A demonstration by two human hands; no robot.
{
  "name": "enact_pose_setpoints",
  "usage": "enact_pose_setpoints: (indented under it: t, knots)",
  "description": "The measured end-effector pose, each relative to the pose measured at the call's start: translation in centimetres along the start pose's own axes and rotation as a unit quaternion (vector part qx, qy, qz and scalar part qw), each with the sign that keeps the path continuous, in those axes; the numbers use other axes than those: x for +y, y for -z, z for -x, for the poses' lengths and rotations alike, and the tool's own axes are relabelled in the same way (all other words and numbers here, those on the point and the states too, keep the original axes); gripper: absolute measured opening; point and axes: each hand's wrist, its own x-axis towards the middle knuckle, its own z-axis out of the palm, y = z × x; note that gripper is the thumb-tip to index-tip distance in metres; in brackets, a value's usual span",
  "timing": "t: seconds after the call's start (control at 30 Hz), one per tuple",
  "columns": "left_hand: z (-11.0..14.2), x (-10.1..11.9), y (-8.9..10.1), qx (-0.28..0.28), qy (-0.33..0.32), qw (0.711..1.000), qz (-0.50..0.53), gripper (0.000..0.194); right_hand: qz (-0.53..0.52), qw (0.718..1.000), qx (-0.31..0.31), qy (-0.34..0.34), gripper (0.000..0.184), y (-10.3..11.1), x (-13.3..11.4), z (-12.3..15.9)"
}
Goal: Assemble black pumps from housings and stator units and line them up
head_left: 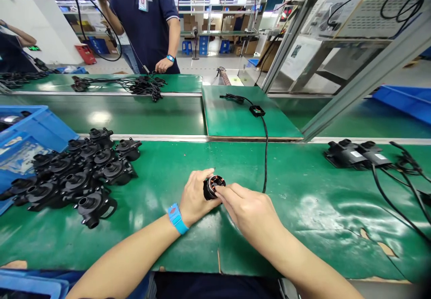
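Note:
A small black round motor part with copper windings (213, 186) is held just above the green bench mat (303, 209), near the middle. My left hand (195, 198) wraps its fingers round the part's left side; a blue wristband sits on that wrist. My right hand (247, 207) pinches the part's right edge with fingertips pressed together. A black cable (265, 155) runs from beside my right hand up to a small black square piece (257, 110) on a raised green pad.
Several black pump housings (77, 173) lie heaped at the left, beside blue bins (30, 128). Black boxes with cables (357, 154) sit at the right. A slanted metal frame post (353, 88) rises at right. Across the conveyor a person in dark blue (151, 34) stands by cable bundles (141, 85).

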Motion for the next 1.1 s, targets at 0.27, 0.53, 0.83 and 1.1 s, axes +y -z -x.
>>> enact_pose_setpoints:
  t: [0.27,0.53,0.83,1.1]
  knots:
    - [-0.8,-0.8,1.0,-0.015,-0.043,0.999,-0.030,0.036,-0.077,0.997,-0.026,-0.014,0.032,-0.3,0.4,-0.2]
    - [-1.9,-1.0,2.6,0.069,-0.148,0.987,0.002,0.049,-0.023,0.990,-0.119,-0.066,0.044,-2.0,12.9,3.8]
    - [-2.4,-1.6,2.3,-0.056,0.024,0.998,0.009,0.031,-0.012,0.997,-0.032,-0.069,0.037,2.0,9.7,6.5]
    - [-5.9,-5.4,6.5,-0.432,0.240,0.854,0.162,0.044,-0.286,0.908,-0.306,-0.011,0.016,7.9,4.5,7.4]
